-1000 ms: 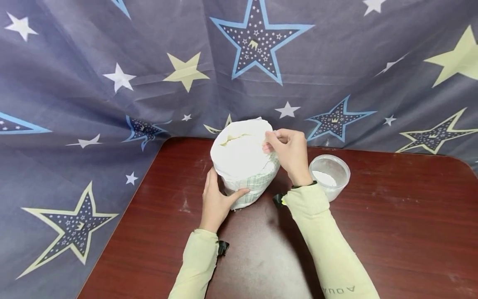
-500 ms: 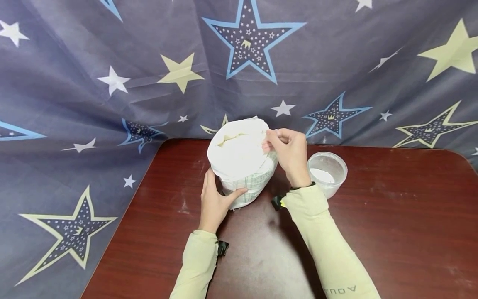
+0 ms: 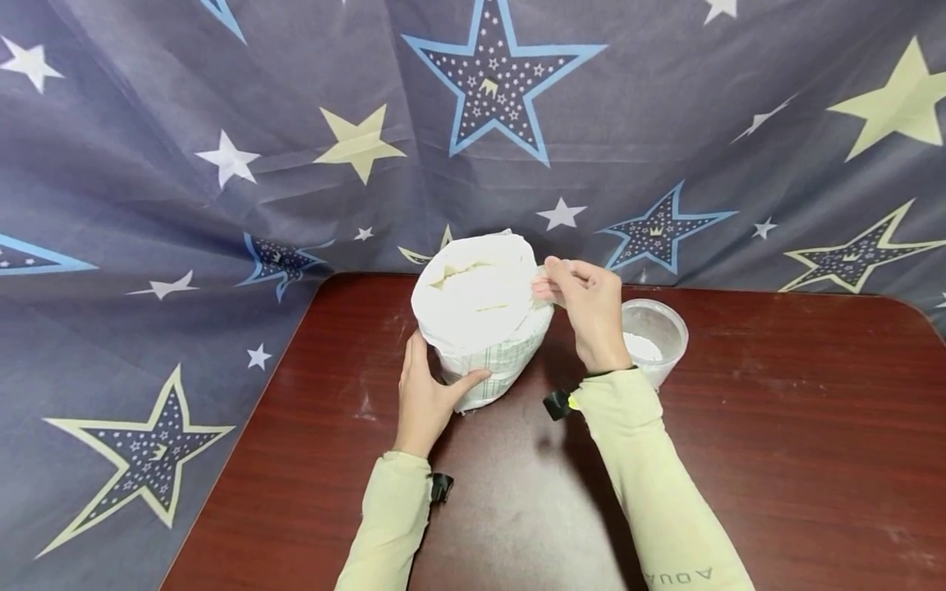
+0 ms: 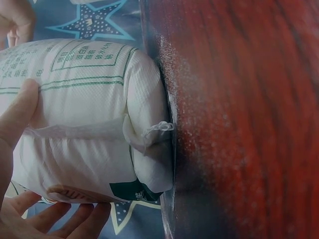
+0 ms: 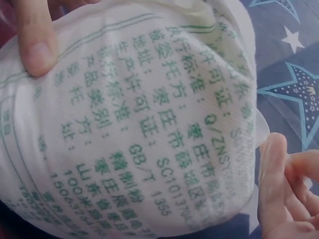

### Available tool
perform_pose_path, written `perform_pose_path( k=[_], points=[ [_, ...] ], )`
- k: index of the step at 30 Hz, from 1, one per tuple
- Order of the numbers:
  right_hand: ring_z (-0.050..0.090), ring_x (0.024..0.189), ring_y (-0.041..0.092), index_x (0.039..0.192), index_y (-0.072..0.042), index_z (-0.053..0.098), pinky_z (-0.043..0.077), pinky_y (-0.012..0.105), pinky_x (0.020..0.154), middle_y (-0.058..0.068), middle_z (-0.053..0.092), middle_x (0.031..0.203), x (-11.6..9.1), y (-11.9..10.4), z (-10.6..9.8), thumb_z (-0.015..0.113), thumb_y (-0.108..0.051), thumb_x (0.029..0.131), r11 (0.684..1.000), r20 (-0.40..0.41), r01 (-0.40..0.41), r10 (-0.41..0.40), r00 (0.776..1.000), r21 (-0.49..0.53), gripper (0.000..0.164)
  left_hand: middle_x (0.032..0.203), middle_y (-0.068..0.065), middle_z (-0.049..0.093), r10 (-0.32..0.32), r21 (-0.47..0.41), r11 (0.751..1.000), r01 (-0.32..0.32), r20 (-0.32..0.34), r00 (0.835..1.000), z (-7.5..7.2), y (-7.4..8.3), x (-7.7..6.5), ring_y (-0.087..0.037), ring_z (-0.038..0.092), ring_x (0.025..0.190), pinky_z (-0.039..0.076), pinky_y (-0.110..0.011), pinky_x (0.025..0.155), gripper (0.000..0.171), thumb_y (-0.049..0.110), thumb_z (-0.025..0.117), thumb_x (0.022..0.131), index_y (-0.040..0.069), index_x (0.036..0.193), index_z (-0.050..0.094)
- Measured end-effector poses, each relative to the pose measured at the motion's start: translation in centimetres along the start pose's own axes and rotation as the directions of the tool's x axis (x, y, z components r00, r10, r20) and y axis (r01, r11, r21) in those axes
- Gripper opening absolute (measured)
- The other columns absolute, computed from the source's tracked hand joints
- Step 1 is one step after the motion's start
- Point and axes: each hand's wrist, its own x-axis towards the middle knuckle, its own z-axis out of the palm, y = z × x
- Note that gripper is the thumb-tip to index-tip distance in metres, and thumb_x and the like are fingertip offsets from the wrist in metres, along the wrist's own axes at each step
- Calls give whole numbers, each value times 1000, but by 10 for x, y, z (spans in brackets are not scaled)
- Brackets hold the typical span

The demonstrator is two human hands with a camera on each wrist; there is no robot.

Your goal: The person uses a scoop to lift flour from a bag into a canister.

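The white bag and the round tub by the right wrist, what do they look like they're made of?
The bag looks like matte woven plastic, though coarse cloth is possible: a fine weave shows around the green print. The tub seems to be smooth, clear plastic, perhaps glass: its wall looks see-through and the rim catches light.

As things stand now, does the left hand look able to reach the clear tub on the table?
Probably not easily: the left hand grips the white bag, and this bag and the right sleeve lie between the hand and the clear tub.
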Motion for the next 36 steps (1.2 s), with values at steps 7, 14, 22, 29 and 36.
perform_pose_path(
  k=[7, 14, 22, 29, 36],
  points=[
    [73, 71, 14, 97, 11, 69, 60, 27, 75, 6, 74, 75, -1, 2, -8, 69, -13, 94, 992, -4, -61, 62, 998, 111, 24, 141, -4, 47, -12, -2, 1000, 12, 12, 1000, 1, 1, 0, -22, 45, 136, 39, -46, 111, 103, 55, 87, 67, 17, 149, 37],
    [72, 73, 14, 95, 7, 70, 59, 28, 78, 5, 73, 76, -3, 2, -14, 68, -15, 95, 986, 21, -79, 77, 997, 145, 22, 141, -4, 48, -16, -3, 1000, 16, 21, 1000, 3, 2, -2, -21, 45, 135, 39, -45, 111, 104, 56, 87, 67, 17, 149, 36],
    [71, 73, 13, 101, 7, 67, 59, 25, 77, 6, 73, 78, -2, 0, -16, 65, -12, 97, 965, 24, -132, 130, 991, 228, 19, 140, -4, 48, -16, 0, 1000, 16, 19, 1000, 4, 2, -1, -21, 46, 135, 39, -44, 111, 102, 55, 88, 66, 17, 147, 39],
    [71, 75, 13, 99, 4, 69, 58, 23, 78, 5, 72, 79, -1, -1, -15, 64, -10, 97, 944, 25, -171, 171, 985, 281, 15, 139, -4, 49, -10, 3, 1000, 10, 7, 1000, 3, 2, -1, -22, 47, 134, 39, -44, 111, 101, 53, 89, 66, 16, 147, 39],
    [71, 75, 13, 102, 6, 67, 58, 24, 78, 5, 72, 79, -1, -2, -10, 64, -11, 97, 949, 29, -162, 160, 987, 269, 18, 140, -3, 49, -4, 4, 1000, 4, -7, 1000, 0, 0, 0, -22, 47, 134, 39, -46, 111, 102, 53, 88, 67, 17, 148, 39]
  ],
)
